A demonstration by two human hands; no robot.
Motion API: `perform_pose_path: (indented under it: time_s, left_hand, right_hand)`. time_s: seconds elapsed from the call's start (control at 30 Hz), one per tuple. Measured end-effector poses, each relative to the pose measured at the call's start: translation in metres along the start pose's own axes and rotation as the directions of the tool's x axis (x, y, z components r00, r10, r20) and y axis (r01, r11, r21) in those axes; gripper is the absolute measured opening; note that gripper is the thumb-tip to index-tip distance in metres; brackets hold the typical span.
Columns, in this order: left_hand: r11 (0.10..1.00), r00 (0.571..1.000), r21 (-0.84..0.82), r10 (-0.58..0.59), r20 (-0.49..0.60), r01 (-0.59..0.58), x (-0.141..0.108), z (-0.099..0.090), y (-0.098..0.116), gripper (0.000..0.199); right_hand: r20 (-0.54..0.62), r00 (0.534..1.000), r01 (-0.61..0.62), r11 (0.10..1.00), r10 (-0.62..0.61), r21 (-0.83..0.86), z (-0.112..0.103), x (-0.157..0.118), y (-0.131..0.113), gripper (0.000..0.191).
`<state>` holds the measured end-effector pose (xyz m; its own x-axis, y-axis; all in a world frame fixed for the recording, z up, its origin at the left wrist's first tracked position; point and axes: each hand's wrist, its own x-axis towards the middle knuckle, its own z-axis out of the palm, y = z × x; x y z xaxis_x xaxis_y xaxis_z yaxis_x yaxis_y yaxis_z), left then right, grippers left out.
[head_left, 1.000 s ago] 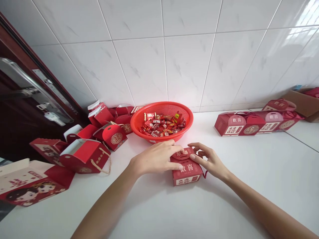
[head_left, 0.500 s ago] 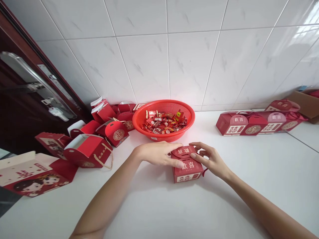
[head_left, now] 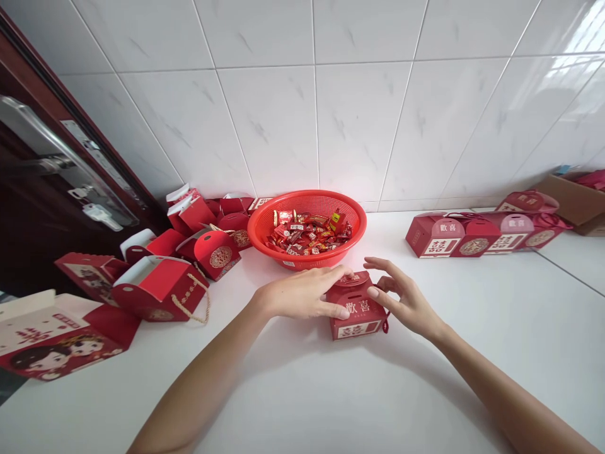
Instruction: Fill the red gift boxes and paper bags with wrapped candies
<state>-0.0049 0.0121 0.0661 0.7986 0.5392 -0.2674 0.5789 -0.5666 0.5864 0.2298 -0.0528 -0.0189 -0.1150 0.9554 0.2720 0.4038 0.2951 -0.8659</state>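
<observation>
A small red gift box [head_left: 362,317] with white Chinese characters sits on the white table in front of me, its two curved top flaps leaning towards each other. My left hand [head_left: 300,295] grips it from the left, thumb on the near flap and fingers over the far one. At the box's right edge, my right hand [head_left: 401,297] is open with fingers apart, the thumb tip close to or touching the near flap. A dark red ribbon [head_left: 386,325] pokes out on the right side. Just behind stands a red plastic basket [head_left: 255,230] with wrapped candies [head_left: 309,236] in it.
Several open red boxes [head_left: 161,287] crowd the left side, one with a rope handle. A row of closed gift boxes [head_left: 435,236] stands at the right near the tiled wall [head_left: 265,120]. A cardboard box [head_left: 574,198] is far right, a dark door [head_left: 42,208] far left.
My right hand has loosened, its fingers lifting off the far flap and spreading. The far flap now tilts back more. My left hand stays on the box.
</observation>
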Motion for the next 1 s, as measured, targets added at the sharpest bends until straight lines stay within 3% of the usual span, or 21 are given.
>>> perform_pose_path:
  time_s: [0.23, 0.37, 0.47, 0.53, 0.63, 0.7, 0.77, 0.87, 0.97, 1.0]
  left_hand:
    - [0.996, 0.988, 0.071, 0.059, -0.146, -0.049, 0.017, 0.019, -0.002, 0.064]
    - [0.99, 0.977, 0.098, 0.121, -0.177, -0.105, 0.024, 0.029, 0.002, 0.063]
    - [0.992, 0.972, 0.078, 0.116, -0.206, -0.102, 0.023, 0.03, 0.004, 0.072]
    - [0.994, 0.972, 0.062, 0.105, -0.212, -0.094, 0.021, 0.029, 0.003, 0.074]
    - [0.993, 0.979, 0.068, 0.11, -0.169, -0.1, 0.021, 0.028, 0.001, 0.071]
    - [0.991, 0.985, 0.084, 0.113, -0.127, -0.103, 0.023, 0.028, 0.0, 0.068]
    - [0.99, 0.989, 0.094, 0.113, -0.09, -0.104, 0.026, 0.03, -0.001, 0.066]
    - [0.99, 0.993, 0.098, 0.102, -0.056, -0.096, 0.029, 0.032, -0.003, 0.064]
    - [0.991, 0.995, 0.104, 0.086, -0.043, -0.081, 0.03, 0.033, -0.004, 0.063]
    - [0.991, 0.996, 0.105, 0.082, -0.042, -0.077, 0.03, 0.033, -0.004, 0.062]
  right_hand:
    - [0.186, 0.977, 0.154, 0.939, -0.1, -0.307, -0.024, 0.0, -0.006, 0.093]
    - [0.281, 0.96, 0.129, 0.901, -0.008, -0.414, -0.034, 0.005, -0.012, 0.086]
    - [0.256, 0.966, 0.08, 0.891, 0.041, -0.448, -0.066, 0.004, -0.017, 0.077]
    - [0.178, 0.981, 0.015, 0.897, 0.072, -0.442, -0.1, -0.005, -0.016, 0.072]
    - [-0.085, 0.969, -0.246, 0.901, 0.231, -0.358, -0.158, -0.03, -0.008, 0.068]
    - [-0.281, 0.885, -0.447, 0.846, 0.371, -0.291, -0.192, -0.047, 0.0, 0.067]
    - [-0.427, 0.772, -0.596, 0.768, 0.47, -0.233, -0.218, -0.061, 0.006, 0.06]
    - [-0.54, 0.67, -0.696, 0.684, 0.509, -0.218, -0.238, -0.072, 0.011, 0.052]
    - [-0.626, 0.674, -0.7, 0.61, 0.391, -0.372, -0.24, -0.078, 0.016, 0.061]
    - [-0.652, 0.686, -0.698, 0.545, 0.323, -0.464, -0.236, -0.08, 0.02, 0.065]
